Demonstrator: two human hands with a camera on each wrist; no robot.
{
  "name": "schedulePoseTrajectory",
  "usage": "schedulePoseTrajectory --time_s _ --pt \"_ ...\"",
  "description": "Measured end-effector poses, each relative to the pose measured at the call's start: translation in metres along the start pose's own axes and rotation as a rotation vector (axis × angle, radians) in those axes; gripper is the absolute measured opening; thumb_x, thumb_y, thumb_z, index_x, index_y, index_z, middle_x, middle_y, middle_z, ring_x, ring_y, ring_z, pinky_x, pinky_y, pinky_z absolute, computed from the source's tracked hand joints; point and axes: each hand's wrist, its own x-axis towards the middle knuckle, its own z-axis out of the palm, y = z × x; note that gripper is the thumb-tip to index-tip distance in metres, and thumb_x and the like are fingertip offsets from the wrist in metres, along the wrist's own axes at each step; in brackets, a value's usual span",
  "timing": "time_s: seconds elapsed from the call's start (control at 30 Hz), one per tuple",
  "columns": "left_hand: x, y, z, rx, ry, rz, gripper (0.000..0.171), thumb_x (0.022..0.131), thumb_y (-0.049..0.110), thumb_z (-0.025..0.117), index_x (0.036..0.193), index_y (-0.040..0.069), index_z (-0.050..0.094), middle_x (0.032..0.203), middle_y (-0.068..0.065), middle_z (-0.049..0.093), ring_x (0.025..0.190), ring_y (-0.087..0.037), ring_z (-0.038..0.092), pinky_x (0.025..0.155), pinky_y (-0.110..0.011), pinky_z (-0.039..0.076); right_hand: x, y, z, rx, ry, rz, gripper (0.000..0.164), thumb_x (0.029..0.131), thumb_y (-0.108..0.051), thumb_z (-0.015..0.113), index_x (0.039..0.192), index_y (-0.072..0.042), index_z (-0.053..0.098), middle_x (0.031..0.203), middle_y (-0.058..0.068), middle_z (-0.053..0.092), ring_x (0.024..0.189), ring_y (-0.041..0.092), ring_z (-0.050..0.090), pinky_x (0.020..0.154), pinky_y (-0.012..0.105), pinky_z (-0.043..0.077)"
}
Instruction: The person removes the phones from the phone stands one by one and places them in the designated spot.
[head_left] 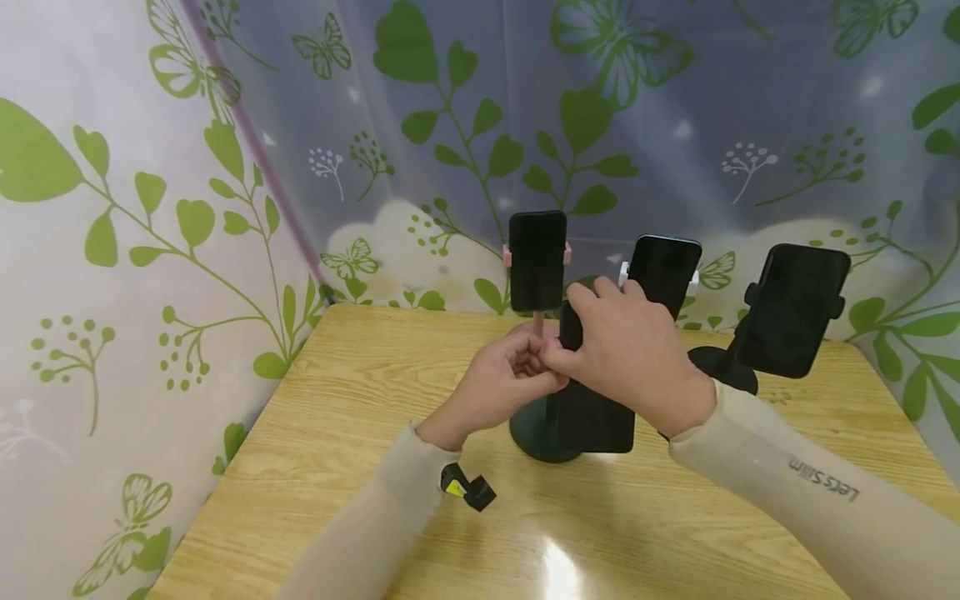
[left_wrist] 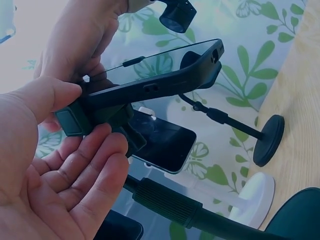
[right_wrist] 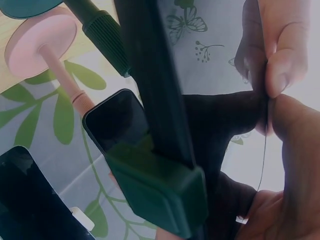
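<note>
A dark smartphone (head_left: 597,421) leans in a dark green phone stand with a round base (head_left: 542,429). My left hand (head_left: 506,379) pinches the stand's green clamp (left_wrist: 72,119) at the phone's edge, thumb above it and fingers curled below. My right hand (head_left: 633,350) reaches across the upper part of the phone and covers much of it. In the right wrist view, the thumb (right_wrist: 295,117) and a fingertip of that hand meet at the phone's thin far edge. The glossy screen (left_wrist: 150,67) mirrors the leafy wall.
Behind, one phone (head_left: 537,260) stands in a pink holder and another (head_left: 663,267) in a white one. To the right a phone (head_left: 797,308) sits on a black stand (head_left: 723,367). The wooden table (head_left: 360,383) meets patterned curtains (head_left: 450,108). A small black device (head_left: 468,487) is on my left wrist.
</note>
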Motion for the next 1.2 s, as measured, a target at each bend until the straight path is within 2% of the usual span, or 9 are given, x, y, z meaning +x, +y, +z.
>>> schedulePoseTrajectory --time_s 0.27,0.6,0.97,1.2 --pt "0.0017 0.0014 -0.0034 -0.010 -0.053 -0.004 0.013 0.097 0.011 0.072 0.108 0.006 0.068 0.101 -0.007 0.070 0.087 -0.020 0.069 0.082 -0.033 0.060 -0.0006 0.0000 -0.0018 0.009 -0.019 0.000 0.033 0.084 -0.036 0.071 0.088 -0.007 0.057 0.073 0.007 0.046 0.060 0.027 0.041 0.039 0.034 0.035" --pt "0.0043 0.0000 -0.0084 -0.118 -0.101 -0.039 0.014 0.097 0.006 0.071 0.110 0.001 0.067 0.100 -0.009 0.070 0.090 -0.017 0.071 0.090 -0.038 0.061 0.0032 0.0015 -0.0035 0.025 -0.071 0.016 0.034 0.084 -0.037 0.073 0.091 -0.007 0.058 0.072 0.006 0.046 0.061 0.026 0.042 0.041 0.034 0.037" --pt "0.0048 -0.0015 -0.0084 -0.169 -0.122 -0.031 0.011 0.096 0.000 0.070 0.105 -0.001 0.063 0.095 -0.004 0.067 0.089 -0.015 0.070 0.091 -0.040 0.061 0.0033 0.0033 -0.0018 0.029 -0.040 -0.015 0.032 0.082 -0.035 0.072 0.087 -0.007 0.056 0.072 0.006 0.049 0.060 0.026 0.044 0.044 0.036 0.040" --pt "0.0042 -0.0037 -0.0081 -0.204 -0.125 -0.050 0.011 0.096 0.000 0.071 0.103 0.000 0.062 0.092 -0.003 0.066 0.091 -0.014 0.070 0.092 -0.041 0.060 0.0015 0.0040 -0.0020 0.030 -0.029 -0.029 0.030 0.080 -0.033 0.073 0.086 -0.009 0.056 0.074 0.005 0.051 0.061 0.026 0.046 0.044 0.037 0.042"
